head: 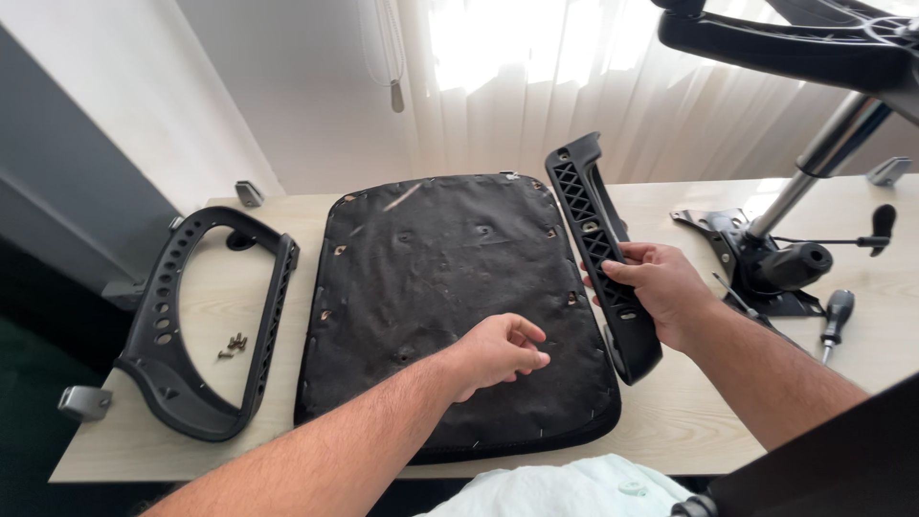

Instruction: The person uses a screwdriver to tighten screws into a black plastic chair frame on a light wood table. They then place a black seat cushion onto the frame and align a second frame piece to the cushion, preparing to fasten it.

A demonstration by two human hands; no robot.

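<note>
- Fingers of the right hand [661, 287] wrap the black armrest [601, 251], holding it along the right edge of the upturned seat cushion [450, 287]; it looks not yet fastened.
- Left hand [498, 349] rests on the cushion, fingers loosely curled, holding nothing.
- Second armrest [206, 325] lies unattached at left on the desk [670, 421], loose screws [233, 343] inside its loop.
- Screwdriver [835, 321] and chair base [766, 258] wait far right.

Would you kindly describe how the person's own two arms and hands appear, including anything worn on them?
Both forearms are bare and hairy, with no sleeves in view. The left hand and right hand wear no gloves, and no rings, watch or wristband are visible.
</note>
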